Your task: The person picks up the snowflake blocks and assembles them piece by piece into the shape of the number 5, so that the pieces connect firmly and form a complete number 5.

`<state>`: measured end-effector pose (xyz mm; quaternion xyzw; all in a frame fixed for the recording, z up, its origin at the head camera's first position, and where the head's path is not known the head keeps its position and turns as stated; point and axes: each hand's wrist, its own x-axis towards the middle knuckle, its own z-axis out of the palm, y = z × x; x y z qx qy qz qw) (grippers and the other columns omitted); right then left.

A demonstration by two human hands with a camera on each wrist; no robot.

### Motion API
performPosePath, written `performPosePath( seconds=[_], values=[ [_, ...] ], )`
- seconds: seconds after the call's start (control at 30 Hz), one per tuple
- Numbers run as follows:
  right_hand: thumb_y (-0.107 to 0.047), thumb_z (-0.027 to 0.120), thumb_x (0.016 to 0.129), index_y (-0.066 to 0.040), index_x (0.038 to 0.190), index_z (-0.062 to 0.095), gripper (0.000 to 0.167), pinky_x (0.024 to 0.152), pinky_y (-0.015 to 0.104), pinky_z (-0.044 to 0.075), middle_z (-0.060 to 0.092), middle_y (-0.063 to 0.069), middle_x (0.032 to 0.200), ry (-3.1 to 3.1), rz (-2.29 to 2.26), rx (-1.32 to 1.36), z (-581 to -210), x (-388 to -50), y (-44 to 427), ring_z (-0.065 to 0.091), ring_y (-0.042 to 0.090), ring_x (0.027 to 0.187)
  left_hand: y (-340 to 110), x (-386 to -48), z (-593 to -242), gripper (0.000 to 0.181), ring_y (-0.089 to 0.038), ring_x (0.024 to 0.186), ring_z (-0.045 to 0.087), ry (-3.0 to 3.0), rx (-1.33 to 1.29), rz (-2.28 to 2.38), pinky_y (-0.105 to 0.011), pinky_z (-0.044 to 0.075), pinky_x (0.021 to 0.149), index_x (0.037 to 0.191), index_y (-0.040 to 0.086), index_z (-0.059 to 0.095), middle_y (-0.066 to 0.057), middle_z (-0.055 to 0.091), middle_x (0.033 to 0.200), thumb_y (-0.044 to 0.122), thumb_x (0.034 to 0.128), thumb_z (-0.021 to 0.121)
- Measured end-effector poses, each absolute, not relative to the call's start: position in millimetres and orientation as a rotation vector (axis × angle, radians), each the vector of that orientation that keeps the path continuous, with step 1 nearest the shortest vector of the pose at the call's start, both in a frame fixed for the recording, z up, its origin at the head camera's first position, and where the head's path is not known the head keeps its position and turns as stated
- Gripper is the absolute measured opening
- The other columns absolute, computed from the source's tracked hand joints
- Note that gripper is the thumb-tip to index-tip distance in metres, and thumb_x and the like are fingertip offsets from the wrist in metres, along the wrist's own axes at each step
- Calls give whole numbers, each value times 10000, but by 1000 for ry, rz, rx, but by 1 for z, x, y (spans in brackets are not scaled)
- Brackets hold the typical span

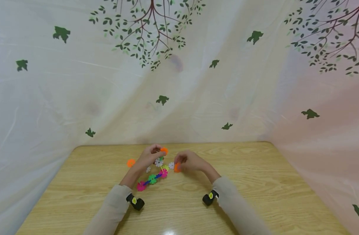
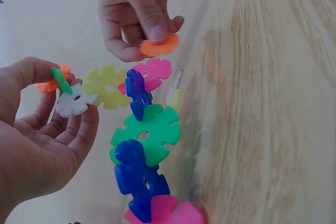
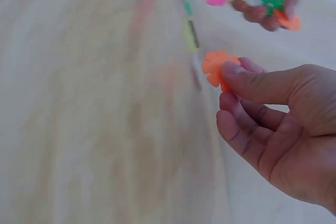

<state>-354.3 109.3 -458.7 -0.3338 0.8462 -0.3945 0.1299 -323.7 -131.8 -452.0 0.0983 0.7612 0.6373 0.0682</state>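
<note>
My left hand pinches an orange flower-shaped disc at one end of a chain of slotted plastic discs. From there the chain goes through a green disc, a white disc, a yellow disc and a pink disc. Blue discs and another green disc follow, ending at a pink disc. Between thumb and fingers, my right hand holds a separate orange disc. A white disc shows beside it; whether it joins the chain I cannot tell.
On the wooden table, an orange disc lies left of my left hand, and a small white disc lies near that wrist. A pale curtain with printed leaves and branches hangs behind the table.
</note>
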Motion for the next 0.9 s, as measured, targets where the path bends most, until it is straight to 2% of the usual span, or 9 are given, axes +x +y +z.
performPosePath(
  seconds=[0.07, 0.13, 0.23, 0.3, 0.4, 0.5, 0.63, 0.8, 0.9],
  values=[
    [40, 700, 905, 0, 1030, 720, 133, 727, 240, 536, 734, 131, 974, 2475, -1220, -937, -455, -355, 110, 618, 76, 816, -132, -323, -452, 268, -148, 804, 601, 2297, 296, 1925, -252, 455, 631, 1161, 44, 601, -89, 686, 1037, 230, 983, 675],
    [17, 707, 917, 25, 1048, 721, 132, 727, 311, 572, 733, 159, 981, 2468, -1313, -892, -450, -356, 110, 622, 81, 793, -131, -323, -453, 262, -190, 843, 629, 2291, 290, 1932, -248, 462, 636, 1162, 54, 608, -81, 693, 1043, 232, 983, 676],
    [-9, 725, 915, 45, 1049, 725, 144, 738, 459, 602, 727, 189, 966, 2469, -1434, -861, -442, -356, 109, 624, 100, 760, -131, -323, -454, 269, -310, 958, 670, 2284, 289, 1935, -245, 474, 651, 1178, 70, 609, -81, 702, 1078, 244, 985, 676],
    [-28, 738, 912, 34, 1038, 735, 140, 749, 532, 598, 728, 183, 952, 2473, -1496, -852, -436, -355, 107, 631, 114, 749, -131, -323, -455, 278, -387, 1032, 660, 2275, 302, 1935, -248, 480, 666, 1192, 72, 602, -123, 700, 1128, 248, 989, 671],
    [-41, 754, 903, 25, 1017, 745, 132, 738, 486, 607, 741, 182, 951, 2494, -1552, -868, -432, -354, 104, 658, 117, 772, -131, -322, -455, 295, -434, 1063, 644, 2273, 332, 1930, -252, 480, 669, 1207, 59, 585, -211, 680, 1188, 251, 997, 661],
    [-52, 759, 903, 14, 1002, 748, 120, 708, 369, 606, 751, 176, 950, 2508, -1594, -851, -431, -353, 101, 671, 103, 776, -131, -321, -454, 284, -418, 1025, 651, 2271, 360, 1927, -261, 494, 693, 1202, 46, 579, -274, 661, 1205, 241, 1006, 646],
    [-52, 765, 898, 10, 985, 748, 108, 686, 282, 593, 752, 172, 950, 2538, -1635, -848, -433, -352, 97, 680, 80, 783, -131, -322, -454, 247, -390, 987, 656, 2274, 392, 1918, -291, 526, 762, 1180, 45, 579, -297, 662, 1183, 222, 1015, 630],
    [-29, 775, 882, 26, 956, 745, 97, 690, 248, 591, 739, 188, 926, 2557, -1682, -901, -437, -351, 94, 675, 85, 797, -132, -323, -455, 191, -450, 1072, 629, 2257, 405, 1922, -308, 530, 842, 1146, 62, 587, -311, 662, 1187, 193, 1014, 625],
    [-23, 778, 877, 26, 941, 751, 86, 704, 235, 592, 738, 193, 923, 2543, -1704, -919, -438, -351, 92, 664, 74, 805, -133, -323, -455, 172, -432, 1060, 635, 2262, 417, 1924, -304, 522, 840, 1124, 60, 593, -308, 670, 1157, 180, 1007, 632]
  ],
)
